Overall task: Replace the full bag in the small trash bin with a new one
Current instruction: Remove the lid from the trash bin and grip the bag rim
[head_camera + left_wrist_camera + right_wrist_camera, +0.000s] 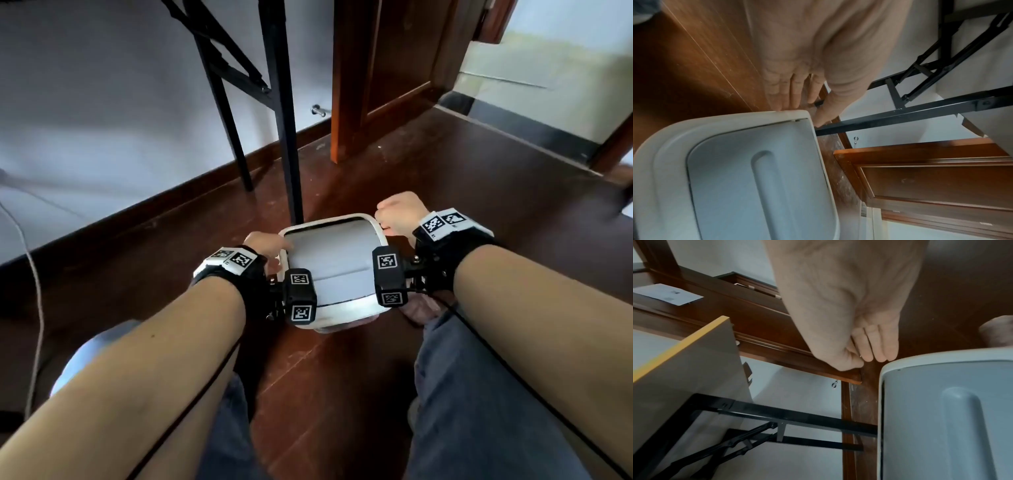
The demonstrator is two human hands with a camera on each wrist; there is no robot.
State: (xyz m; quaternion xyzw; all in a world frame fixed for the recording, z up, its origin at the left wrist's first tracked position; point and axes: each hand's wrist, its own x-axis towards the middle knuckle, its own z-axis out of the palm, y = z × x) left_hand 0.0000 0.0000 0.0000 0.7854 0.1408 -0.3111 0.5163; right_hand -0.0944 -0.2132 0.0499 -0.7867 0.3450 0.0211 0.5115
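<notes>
Right now the bin (329,270) sits on the floor (445,178) between both hands, lid (329,253) closed. Left hand (265,245) lies flat-fingered against its side; right hand (399,214), loosely curled and empty, hovers at the far corner.

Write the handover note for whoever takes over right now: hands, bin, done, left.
Left hand: open, straight fingers at the left edge of the small white bin.
Right hand: curled by the far right corner; the views do not show whether it grips the rim.
Bin stands on the wooden floor beside a black table leg, lid closed.
Done: nothing visible.
Left: open, pull the full bag, fit a new one.
</notes>
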